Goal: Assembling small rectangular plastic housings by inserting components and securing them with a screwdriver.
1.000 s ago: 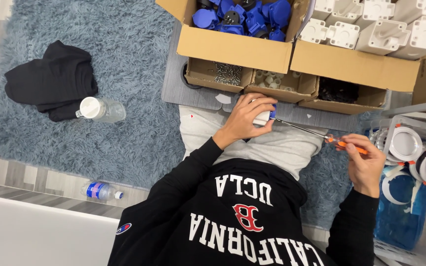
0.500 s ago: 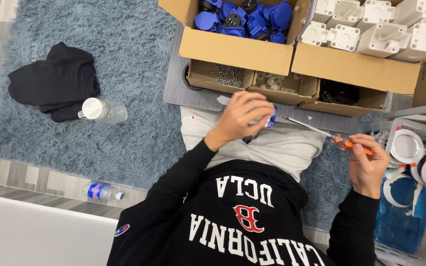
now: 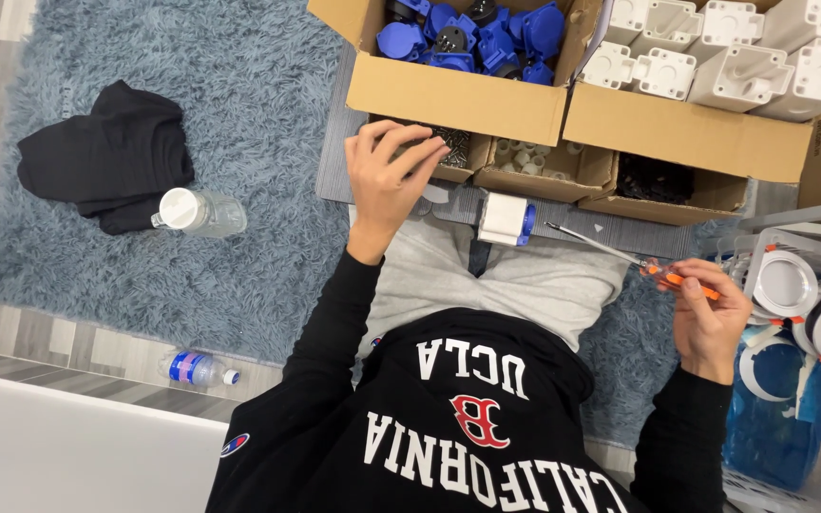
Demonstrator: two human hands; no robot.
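The left hand (image 3: pixel 387 180) reaches with curled fingers into the small cardboard tray of screws (image 3: pixel 448 152), which sits at the front edge of the larger box of blue parts (image 3: pixel 472 38); whether it has pinched anything cannot be told. The right hand (image 3: pixel 710 318) is closed around one orange-handled screwdriver (image 3: pixel 634 256), tip pointing at the single white-and-blue part (image 3: pixel 507 218) resting on the lap. Three small trays line the grey mat's (image 3: pixel 334 152) far edge. Two water bottles lie on the left: one (image 3: pixel 200 211) on the rug, one (image 3: pixel 197 369) past the rug's near edge.
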